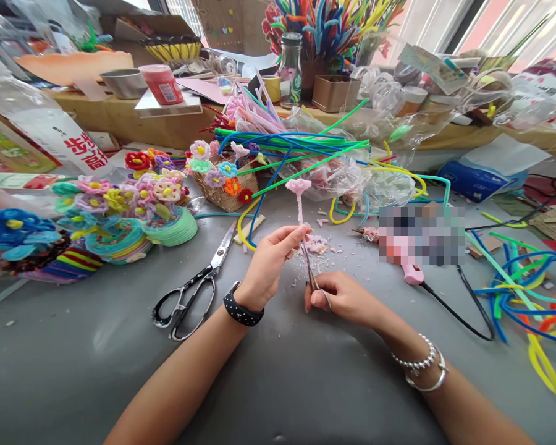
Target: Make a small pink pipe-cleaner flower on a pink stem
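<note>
Between the fingertips of my left hand (pixel 275 256) is the stem of a pink pipe-cleaner flower (pixel 299 188), which stands upright with its bloom at the top. My right hand (pixel 336 296) grips a small pair of scissors (pixel 309 266) by the handles; the blades point up to the stem just below my left fingers. Whether the blades touch the stem I cannot tell. Behind my hands, pink fluff trimmings (pixel 322 244) lie scattered on the grey table (pixel 278 383).
Large black-handled scissors (pixel 197 287) lie left of my left hand. A pink glue gun (pixel 412 272), partly blurred out, rests at the right with its cord. Pipe-cleaner flower pots (pixel 169 225) stand at the left. Loose pipe cleaners (pixel 532 303) spread at the far right.
</note>
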Available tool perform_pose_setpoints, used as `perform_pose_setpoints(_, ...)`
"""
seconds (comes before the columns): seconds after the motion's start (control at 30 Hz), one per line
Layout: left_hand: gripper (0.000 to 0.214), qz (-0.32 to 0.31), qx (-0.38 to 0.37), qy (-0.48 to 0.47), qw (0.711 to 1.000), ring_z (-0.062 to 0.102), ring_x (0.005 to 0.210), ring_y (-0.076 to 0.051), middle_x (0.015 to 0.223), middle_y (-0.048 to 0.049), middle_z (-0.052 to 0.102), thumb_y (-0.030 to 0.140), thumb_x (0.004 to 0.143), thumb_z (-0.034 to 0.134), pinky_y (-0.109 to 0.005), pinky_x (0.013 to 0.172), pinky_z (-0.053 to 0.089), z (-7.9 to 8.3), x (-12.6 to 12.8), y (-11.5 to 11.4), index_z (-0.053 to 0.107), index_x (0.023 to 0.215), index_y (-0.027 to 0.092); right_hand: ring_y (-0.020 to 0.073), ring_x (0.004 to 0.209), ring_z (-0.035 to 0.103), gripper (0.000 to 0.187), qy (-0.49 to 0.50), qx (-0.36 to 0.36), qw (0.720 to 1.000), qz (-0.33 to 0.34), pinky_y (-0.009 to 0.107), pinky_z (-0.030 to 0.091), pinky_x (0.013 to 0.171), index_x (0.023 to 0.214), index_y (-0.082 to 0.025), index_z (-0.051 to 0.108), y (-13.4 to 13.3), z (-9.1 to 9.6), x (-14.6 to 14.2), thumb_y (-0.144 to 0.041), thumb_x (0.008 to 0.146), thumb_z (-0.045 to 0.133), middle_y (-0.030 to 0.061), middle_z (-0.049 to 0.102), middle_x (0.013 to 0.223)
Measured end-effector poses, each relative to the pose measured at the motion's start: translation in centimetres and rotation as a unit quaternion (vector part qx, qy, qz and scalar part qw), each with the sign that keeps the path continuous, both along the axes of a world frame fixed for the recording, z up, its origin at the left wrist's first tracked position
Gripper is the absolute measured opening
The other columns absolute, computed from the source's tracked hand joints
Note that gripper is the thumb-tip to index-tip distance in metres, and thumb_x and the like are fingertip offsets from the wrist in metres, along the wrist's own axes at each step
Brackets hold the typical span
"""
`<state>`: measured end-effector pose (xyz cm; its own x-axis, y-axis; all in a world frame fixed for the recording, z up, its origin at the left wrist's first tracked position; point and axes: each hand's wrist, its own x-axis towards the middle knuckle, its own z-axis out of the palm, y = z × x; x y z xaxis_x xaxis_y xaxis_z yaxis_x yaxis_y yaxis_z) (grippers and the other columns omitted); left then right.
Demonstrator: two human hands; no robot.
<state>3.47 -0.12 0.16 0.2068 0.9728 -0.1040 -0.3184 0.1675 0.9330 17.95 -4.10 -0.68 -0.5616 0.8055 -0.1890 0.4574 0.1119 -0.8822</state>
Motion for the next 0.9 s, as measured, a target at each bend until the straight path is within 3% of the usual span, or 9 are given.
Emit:
perform_pose_setpoints(0.5,0.012,0.050,-0.016,-0.048,0.997,0.037,0.064,-0.006,0.069,0.0018,0.051,0.028,0.070,0.061,-0.018,0.054,0.028,0.28,0.06,0.06,0.068,0.072,0.019,0.0069,0.043,0.031,0.056,0.024,-0.009,0.995,-0.093,0.021,0.024,0.043,0.047,-0.014,0.051,0.22,-0.48,-0.15,-0.067,0.066,0.045,-0.0035,0.038,0.042)
perform_pose_setpoints(0.77,0.013,0.015,-0.005,-0.040,0.999,0.038,0.063,-0.007,0.076,0.0011,0.057,0.030,0.071,0.060,-0.020,0.056,0.028,0.06,0.16,-0.13,0.068,0.073,0.020,0.0080,0.049,0.033,0.069,0.076,-0.032,0.996,0.016,0.021,0.026,0.046,0.059,-0.013,0.053,0.03,-0.65,0.11,-0.078,0.063,0.029,-0.0024,0.041,0.053)
perform_pose_setpoints(0.9,0.013,-0.008,0.000,-0.028,1.000,0.037,0.062,-0.007,0.075,0.0014,0.058,0.031,0.071,0.060,-0.022,0.058,0.027,-0.16,0.28,-0.30,0.067,0.074,0.021,0.0084,0.052,0.032,0.071,0.081,-0.023,0.996,0.031,0.021,0.027,0.047,0.065,-0.014,0.050,0.02,-0.50,0.14,-0.079,0.063,0.022,-0.0026,0.040,0.057)
